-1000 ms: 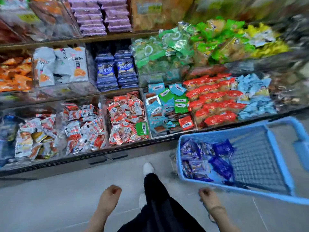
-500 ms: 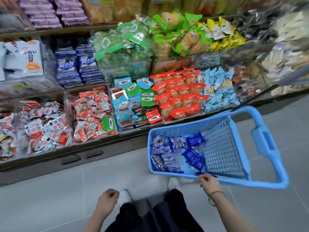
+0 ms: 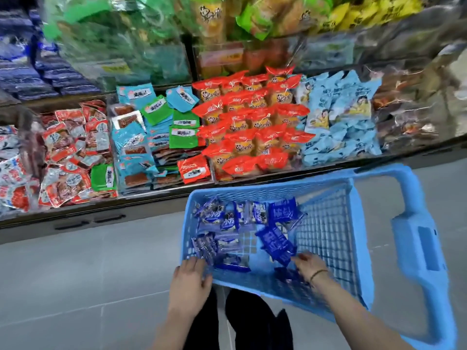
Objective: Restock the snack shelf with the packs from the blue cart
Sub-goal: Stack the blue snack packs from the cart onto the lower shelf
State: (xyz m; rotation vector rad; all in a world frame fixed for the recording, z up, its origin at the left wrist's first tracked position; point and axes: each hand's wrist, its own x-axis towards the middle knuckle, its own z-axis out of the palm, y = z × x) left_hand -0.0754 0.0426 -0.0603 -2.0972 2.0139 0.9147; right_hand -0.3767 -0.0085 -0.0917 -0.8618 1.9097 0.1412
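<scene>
Packs (image 3: 276, 245) blurred — right hand (image 3: 309, 265) overlaps some.

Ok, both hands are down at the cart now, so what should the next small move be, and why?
Probably close the right hand on the dark blue pack at its fingertips and lift it out. That hand is inside the blue cart and looks open, with nothing gripped yet, while the left hand rests at the near rim.

The grey tiled floor (image 3: 75, 274) in front of me carries the blue cart (image 3: 414, 248), which stands against the front edge of the snack shelf (image 3: 151, 198). On the shelf lie red packs (image 3: 252, 122), pale blue packs (image 3: 338, 117) and green packs (image 3: 183, 133), side by side.
</scene>
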